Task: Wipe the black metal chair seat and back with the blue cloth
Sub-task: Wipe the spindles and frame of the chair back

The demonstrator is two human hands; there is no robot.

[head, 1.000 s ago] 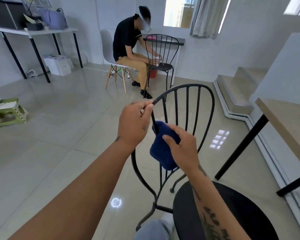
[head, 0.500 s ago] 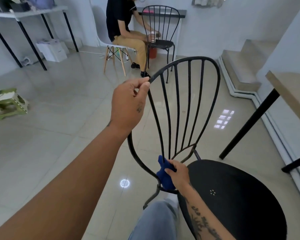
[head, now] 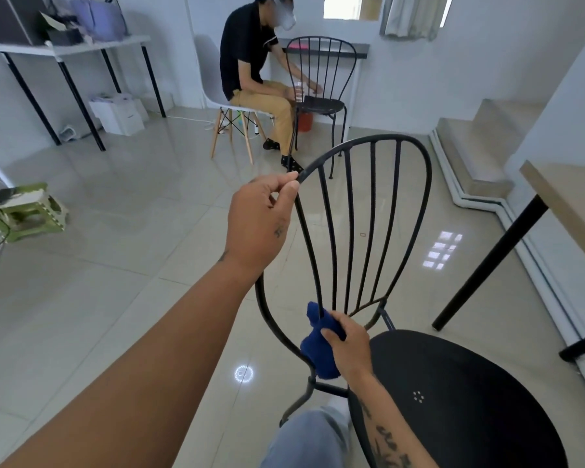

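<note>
Both hands work the chair [head: 470,400]: left hand [head: 260,224] pinching the top rail [head: 368,139], right hand [head: 348,346] curled round the blue cloth [head: 316,356], which has slid down one bar [head: 307,248] to its foot, likely finishing that bar

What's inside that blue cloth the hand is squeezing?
One thin black chair bar goes down into the blue cloth, which the right hand grips. The bar's wrapped bottom part is hidden.

No legible text, label, brand or number is present. Tattoo marks on the right forearm [head: 387,444] (near, bottom centre) cannot be read.
</note>
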